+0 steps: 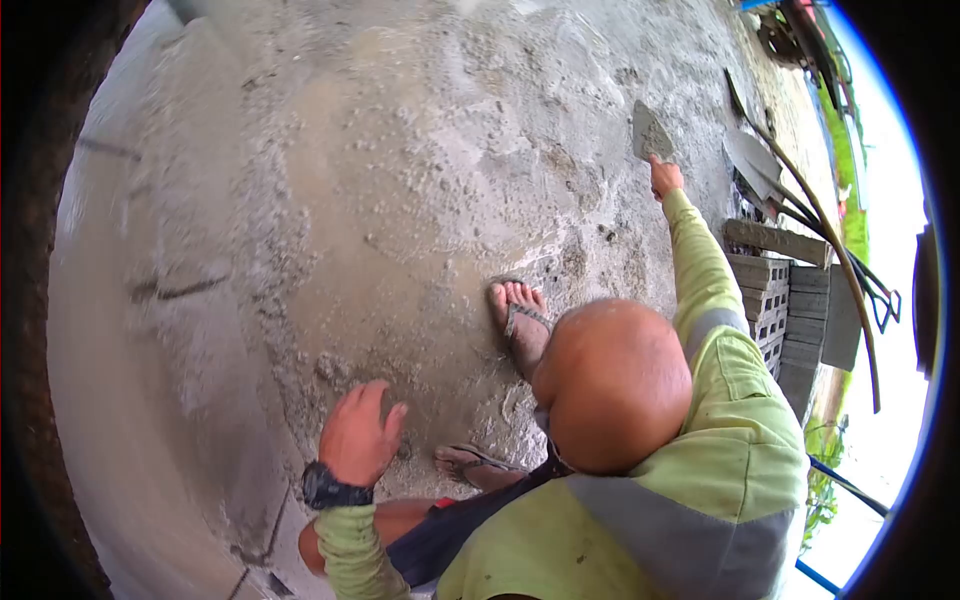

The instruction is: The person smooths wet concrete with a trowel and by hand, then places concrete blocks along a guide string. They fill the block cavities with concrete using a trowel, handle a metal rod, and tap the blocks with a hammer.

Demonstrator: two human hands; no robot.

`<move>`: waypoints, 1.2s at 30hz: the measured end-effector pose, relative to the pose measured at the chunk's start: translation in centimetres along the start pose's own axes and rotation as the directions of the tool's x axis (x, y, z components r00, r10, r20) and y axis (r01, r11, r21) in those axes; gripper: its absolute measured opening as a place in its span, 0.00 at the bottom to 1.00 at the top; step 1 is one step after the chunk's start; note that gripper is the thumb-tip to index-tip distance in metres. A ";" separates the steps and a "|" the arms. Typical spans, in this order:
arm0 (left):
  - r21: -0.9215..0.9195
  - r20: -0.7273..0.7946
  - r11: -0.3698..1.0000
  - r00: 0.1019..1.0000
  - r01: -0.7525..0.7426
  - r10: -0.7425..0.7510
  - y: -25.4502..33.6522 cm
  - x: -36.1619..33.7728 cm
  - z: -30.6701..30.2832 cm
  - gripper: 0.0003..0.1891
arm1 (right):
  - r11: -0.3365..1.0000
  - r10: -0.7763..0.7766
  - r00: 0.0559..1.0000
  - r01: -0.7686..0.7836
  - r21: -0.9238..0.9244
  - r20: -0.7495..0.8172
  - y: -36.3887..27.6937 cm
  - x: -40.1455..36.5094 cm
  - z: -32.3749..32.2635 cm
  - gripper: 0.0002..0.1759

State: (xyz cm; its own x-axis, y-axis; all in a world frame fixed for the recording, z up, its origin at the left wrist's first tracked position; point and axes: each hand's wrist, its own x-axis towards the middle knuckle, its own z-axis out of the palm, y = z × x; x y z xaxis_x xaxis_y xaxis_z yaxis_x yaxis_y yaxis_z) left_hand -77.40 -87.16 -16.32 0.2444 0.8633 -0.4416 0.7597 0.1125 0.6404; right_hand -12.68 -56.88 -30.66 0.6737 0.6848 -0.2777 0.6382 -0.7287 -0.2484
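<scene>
Neither of my own hands shows in the head view. A co-worker (640,520) in a yellow-green shirt with grey bands bends low in front of me, seen from above. The co-worker's right hand (666,180) is closed on the handle of a pointed trowel (651,132), its blade close to the wet concrete (380,240). The co-worker's left hand (360,435), with a dark watch (334,487) at the wrist, hangs with fingers apart and nothing visible in it. Sandalled feet (522,318) stand in the mix.
To the right lie a shovel (754,160), a wooden plank (778,241) and stacked hollow blocks (760,300). A long curved bar (842,262) crosses beside them. Grass (855,205) lies beyond. Smoother wet surface (130,400) spreads at the left.
</scene>
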 end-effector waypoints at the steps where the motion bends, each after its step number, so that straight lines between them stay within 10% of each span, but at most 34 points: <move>1: 0.017 0.002 0.998 0.998 0.058 -0.058 -0.3 0.5 0.1 0.18 | 1.000 0.020 1.000 -0.020 -0.001 -0.001 0.3 2.0 0.6 0.27; 4: 0.006 0.050 0.994 0.992 0.113 -0.113 -0.8 2.0 0.4 0.18 | 0.895 -0.441 0.897 0.436 0.090 0.035 1.2 9.1 3.3 0.28; 7: -0.003 0.075 0.994 0.991 0.110 -0.109 -1.2 3.8 1.5 0.18 | 0.924 -0.193 0.957 0.103 0.368 0.216 -7.3 8.5 2.8 0.27; 20: 0.062 0.306 0.979 0.930 0.192 -0.202 -0.4 8.7 3.3 0.19 | 0.723 -0.376 0.780 -0.092 0.685 0.501 -20.0 8.2 8.6 0.24; 36: 0.029 0.086 0.995 0.991 0.096 -0.099 1.1 5.2 3.1 0.20 | 0.776 -0.519 0.680 0.121 0.619 0.518 -21.1 -4.1 3.6 0.29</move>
State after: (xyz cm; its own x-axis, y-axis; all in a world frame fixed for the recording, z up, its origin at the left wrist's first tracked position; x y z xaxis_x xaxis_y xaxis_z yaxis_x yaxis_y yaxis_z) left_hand -73.44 -84.03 -19.86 0.2195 0.8023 -0.5552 0.7969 0.1809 0.5764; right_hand -30.20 -44.38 -27.61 -0.0659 0.8388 -0.5405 0.3467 -0.4887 -0.8006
